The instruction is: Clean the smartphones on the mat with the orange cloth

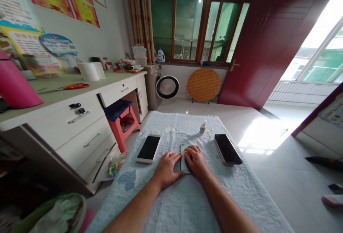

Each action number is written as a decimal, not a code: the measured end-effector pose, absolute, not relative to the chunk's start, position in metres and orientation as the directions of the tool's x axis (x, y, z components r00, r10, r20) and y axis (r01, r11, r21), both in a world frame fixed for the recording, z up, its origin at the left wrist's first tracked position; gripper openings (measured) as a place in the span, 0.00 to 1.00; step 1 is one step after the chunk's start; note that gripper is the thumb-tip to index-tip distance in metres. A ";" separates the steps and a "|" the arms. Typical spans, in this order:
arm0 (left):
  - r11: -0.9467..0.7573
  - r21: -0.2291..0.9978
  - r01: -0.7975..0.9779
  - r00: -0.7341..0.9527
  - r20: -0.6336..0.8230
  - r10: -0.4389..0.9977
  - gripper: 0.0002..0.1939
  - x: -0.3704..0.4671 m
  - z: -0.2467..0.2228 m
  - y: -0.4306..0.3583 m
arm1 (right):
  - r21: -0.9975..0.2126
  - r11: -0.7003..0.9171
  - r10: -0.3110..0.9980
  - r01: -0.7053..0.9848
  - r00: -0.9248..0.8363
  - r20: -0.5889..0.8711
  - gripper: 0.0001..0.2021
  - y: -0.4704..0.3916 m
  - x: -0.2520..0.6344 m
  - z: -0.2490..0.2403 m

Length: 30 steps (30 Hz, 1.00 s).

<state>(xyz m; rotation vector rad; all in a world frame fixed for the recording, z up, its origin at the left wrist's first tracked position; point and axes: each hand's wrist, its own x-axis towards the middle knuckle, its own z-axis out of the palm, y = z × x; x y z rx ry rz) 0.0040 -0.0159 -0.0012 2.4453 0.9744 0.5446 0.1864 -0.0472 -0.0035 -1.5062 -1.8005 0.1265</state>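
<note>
Two hands on a pale green, phone-shaped slab (pixel 183 164), midway across the cloth-covered bench (pixel 171 211).
We see the left hand (pixel 167 170) with its grip spread, fingers at the slab's left edge and thumb by its near end, probably bracing it against sliding; the right hand (pixel 197 160) has its grip bunched, pinching a small orange pad (pixel 185 152) against the flat face, though its material we cannot tell. Glossy, dark-screened phones lie apart to either side, a gold-and-white smartphone (pixel 149 149) and a black smartphone (pixel 228 149), perhaps leaving the middle free. Beyond stands a small, upright spray bottle (pixel 203 128), apparently within reach; the blue quilted cloth looks soft and wrinkled beneath everything.
</note>
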 end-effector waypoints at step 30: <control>-0.679 0.486 0.549 0.672 0.226 0.705 0.33 0.008 0.000 -0.018 | -0.465 0.299 0.865 0.833 -0.031 0.500 0.09 -0.044 0.191 -0.016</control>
